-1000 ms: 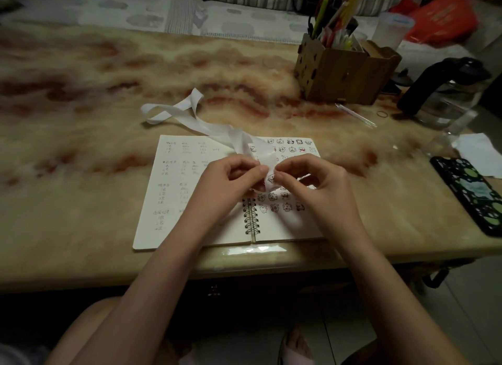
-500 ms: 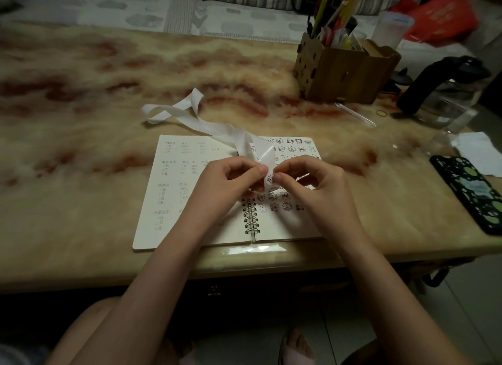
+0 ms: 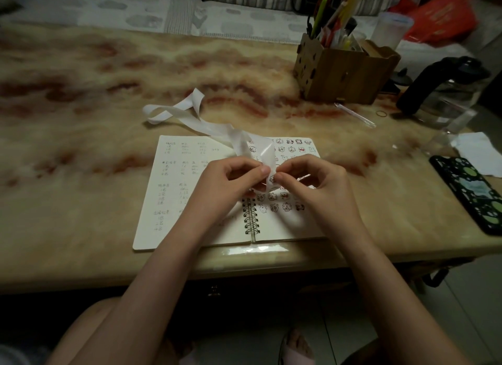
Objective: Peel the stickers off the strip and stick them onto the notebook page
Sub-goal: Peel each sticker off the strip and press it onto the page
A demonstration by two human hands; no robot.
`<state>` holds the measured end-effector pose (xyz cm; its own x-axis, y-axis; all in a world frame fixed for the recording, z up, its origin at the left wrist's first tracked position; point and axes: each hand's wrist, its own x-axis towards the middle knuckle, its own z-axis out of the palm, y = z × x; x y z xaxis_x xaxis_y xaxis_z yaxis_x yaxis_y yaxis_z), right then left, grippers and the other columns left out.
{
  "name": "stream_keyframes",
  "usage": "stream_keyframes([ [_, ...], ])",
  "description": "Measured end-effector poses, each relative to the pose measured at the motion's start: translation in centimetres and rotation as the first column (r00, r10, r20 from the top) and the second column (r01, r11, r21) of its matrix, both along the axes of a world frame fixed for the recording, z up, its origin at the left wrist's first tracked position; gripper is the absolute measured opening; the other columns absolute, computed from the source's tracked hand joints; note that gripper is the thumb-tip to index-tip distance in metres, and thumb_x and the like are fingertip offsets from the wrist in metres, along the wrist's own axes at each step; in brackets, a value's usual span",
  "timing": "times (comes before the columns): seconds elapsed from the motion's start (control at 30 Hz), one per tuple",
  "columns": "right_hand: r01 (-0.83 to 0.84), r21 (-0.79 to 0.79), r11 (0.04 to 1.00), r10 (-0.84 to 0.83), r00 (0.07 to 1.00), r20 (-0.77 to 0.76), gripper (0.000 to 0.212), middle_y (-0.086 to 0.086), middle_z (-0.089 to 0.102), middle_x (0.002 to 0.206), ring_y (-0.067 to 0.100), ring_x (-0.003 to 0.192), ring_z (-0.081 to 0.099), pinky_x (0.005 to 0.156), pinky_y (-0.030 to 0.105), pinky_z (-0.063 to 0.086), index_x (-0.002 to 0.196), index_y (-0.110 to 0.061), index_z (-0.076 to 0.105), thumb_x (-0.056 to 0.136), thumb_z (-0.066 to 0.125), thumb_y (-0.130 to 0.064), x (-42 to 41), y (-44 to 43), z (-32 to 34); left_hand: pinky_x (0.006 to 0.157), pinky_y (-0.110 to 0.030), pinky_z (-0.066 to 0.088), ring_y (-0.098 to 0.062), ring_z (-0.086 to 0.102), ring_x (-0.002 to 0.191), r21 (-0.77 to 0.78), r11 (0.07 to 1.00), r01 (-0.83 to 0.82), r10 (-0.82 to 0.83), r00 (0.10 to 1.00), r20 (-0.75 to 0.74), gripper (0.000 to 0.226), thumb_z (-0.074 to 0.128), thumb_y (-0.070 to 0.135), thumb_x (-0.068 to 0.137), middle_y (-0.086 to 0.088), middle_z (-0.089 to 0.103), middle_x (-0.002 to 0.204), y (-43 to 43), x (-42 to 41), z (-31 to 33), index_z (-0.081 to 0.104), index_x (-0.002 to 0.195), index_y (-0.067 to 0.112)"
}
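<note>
An open spiral notebook [image 3: 173, 201] lies at the table's near edge. Its left page carries handwriting; its right page [image 3: 298, 150] holds rows of small cartoon stickers. A long white sticker strip [image 3: 190, 117] curls across the table from the far left and rises to my hands above the notebook's spine. My left hand [image 3: 231, 185] pinches the strip's near end between thumb and fingers. My right hand [image 3: 315, 185] pinches the same end right beside it, fingertips nearly touching. The sticker between my fingertips is too small to make out.
A wooden pen holder [image 3: 345, 68] full of pens stands at the back right, with a clear pen [image 3: 355, 114] and a rubber band [image 3: 381, 114] in front of it. A glass kettle [image 3: 445, 93], white paper [image 3: 478, 152] and a patterned phone [image 3: 472, 190] occupy the right side.
The strip's raised end has bent a little more upward between my fingertips. Both hands stay together at the same spot over the notebook.
</note>
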<state>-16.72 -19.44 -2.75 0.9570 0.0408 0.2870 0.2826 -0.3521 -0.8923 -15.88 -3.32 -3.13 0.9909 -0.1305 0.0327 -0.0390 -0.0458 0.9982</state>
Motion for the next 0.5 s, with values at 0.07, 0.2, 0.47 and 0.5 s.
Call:
stream_keyframes([
  [0.07,-0.008,0.0,1.0,0.008,1.0,-0.015,0.008,-0.007,0.069,0.073,0.003,0.066,0.058,0.061,0.018,0.046,0.078,-0.012,0.068,0.078,0.073,-0.006,0.0,0.0,0.0,0.067,-0.019,0.055,-0.004,0.067,0.066,0.008,1.0,-0.007,0.007,1.0,-0.006,0.01,0.066,0.014,0.087,0.005,0.069,0.065,0.0,0.0,-0.1,0.071,0.079,0.015],
  [0.2,-0.024,-0.083,0.996,0.025,1.0,0.013,0.007,-0.008,0.065,0.082,0.008,0.072,0.058,0.067,0.029,0.048,0.079,-0.015,0.067,0.08,0.072,-0.011,0.0,-0.2,-0.2,0.068,-0.022,0.057,-0.007,0.068,0.067,0.021,0.999,-0.034,0.034,0.999,-0.013,0.01,0.067,0.014,0.086,0.003,0.07,0.067,0.0,0.1,-0.3,0.071,0.078,0.015],
  [0.47,-0.083,-0.096,0.992,0.087,0.995,0.04,0.009,-0.003,0.059,0.093,0.009,0.084,0.056,0.074,0.021,0.045,0.083,-0.014,0.066,0.082,0.071,-0.022,-0.5,-0.8,0.7,0.067,-0.024,0.057,-0.008,0.066,0.065,-0.012,0.997,-0.08,0.08,0.996,-0.051,0.011,0.065,0.015,0.088,0.0,0.068,0.064,0.3,0.1,-0.3,0.071,0.08,0.01],
  [0.5,-0.083,-0.046,0.995,0.083,0.997,-0.001,0.011,-0.004,0.063,0.088,0.008,0.078,0.057,0.07,0.021,0.046,0.082,-0.013,0.066,0.081,0.072,-0.022,-0.4,-1.1,1.0,0.069,-0.027,0.057,-0.009,0.066,0.066,-0.007,0.996,-0.085,0.085,0.995,-0.056,0.011,0.065,0.016,0.088,-0.001,0.069,0.066,0.3,0.2,-0.3,0.071,0.08,0.011],
])
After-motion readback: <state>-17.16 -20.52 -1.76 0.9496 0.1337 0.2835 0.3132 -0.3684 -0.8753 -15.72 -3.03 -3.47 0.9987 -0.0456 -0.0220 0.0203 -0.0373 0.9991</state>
